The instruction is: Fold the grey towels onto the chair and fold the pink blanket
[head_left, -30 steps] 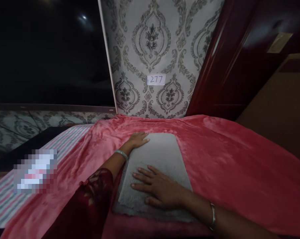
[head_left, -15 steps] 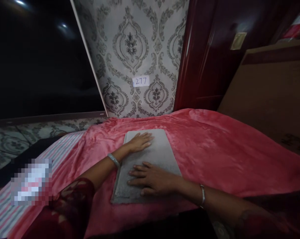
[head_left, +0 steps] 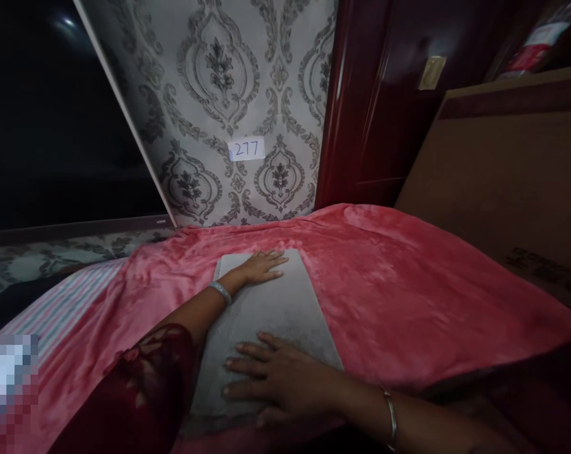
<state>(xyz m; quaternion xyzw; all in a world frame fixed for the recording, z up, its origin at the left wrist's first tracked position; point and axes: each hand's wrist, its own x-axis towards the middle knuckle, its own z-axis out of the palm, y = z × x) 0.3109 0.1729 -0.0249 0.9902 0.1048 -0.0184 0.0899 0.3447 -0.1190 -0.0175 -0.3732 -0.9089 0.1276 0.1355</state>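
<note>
A grey folded cloth point(head_left: 278, 302) lies flat as a neat rectangle on a pink blanket point(head_left: 399, 296). Near its far edge, my left hand point(head_left: 261, 267) rests palm down with the fingers stretched out. My right hand point(head_left: 285, 378) lies on the near part of the cloth, its fingers spread wide and pointing left. Neither hand grips anything. My left forearm covers part of the cloth's left side, and the right hand hides its near right corner.
At the left stands a large dark screen point(head_left: 53, 126), above a striped cloth point(head_left: 72, 296). A cardboard box point(head_left: 503, 164) with a bottle point(head_left: 535, 47) on it is at the right. A paper marked 277 point(head_left: 246, 149) is on the patterned wall.
My left hand has slid toward the cloth's far edge. My right hand has moved toward its near edge, fingers spread wider. The camera view has shifted, so the surroundings sit further left.
</note>
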